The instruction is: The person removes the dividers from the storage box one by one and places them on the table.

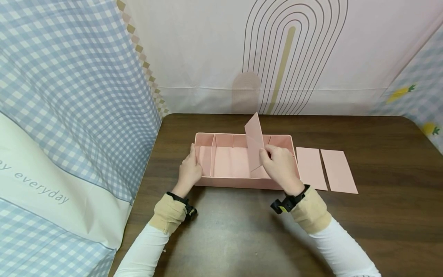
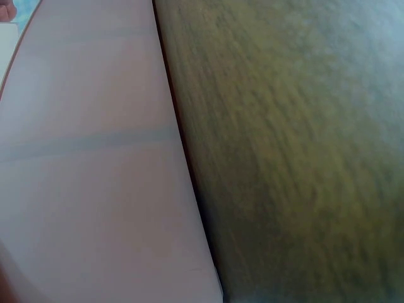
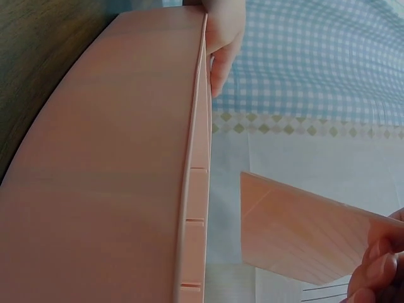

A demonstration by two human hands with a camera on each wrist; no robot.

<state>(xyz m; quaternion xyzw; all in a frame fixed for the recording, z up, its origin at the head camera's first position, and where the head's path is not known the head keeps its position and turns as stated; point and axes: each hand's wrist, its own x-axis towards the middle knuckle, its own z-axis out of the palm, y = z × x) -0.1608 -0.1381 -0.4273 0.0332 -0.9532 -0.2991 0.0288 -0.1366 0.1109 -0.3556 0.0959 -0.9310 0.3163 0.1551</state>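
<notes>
A long pink organizer box (image 1: 242, 183) lies across the wooden table, with one divider (image 1: 212, 156) standing upright in its left part. My left hand (image 1: 190, 169) rests against the box's left end, its fingers straight along the wall. My right hand (image 1: 281, 165) pinches a loose pink divider panel (image 1: 254, 138) by its near edge, thumb and fingers on either side. That panel is tilted over the right half of the box; in the right wrist view the held panel (image 3: 297, 227) shows above the rim. The box's long side (image 2: 95, 208) fills the left wrist view.
Two more flat pink panels (image 1: 311, 168) (image 1: 339, 171) lie side by side on the table (image 1: 391, 161), right of the box. Behind the table hangs a white cloth (image 1: 200, 50) with printed arches. Blue checked cloth (image 1: 79, 77) covers the left side.
</notes>
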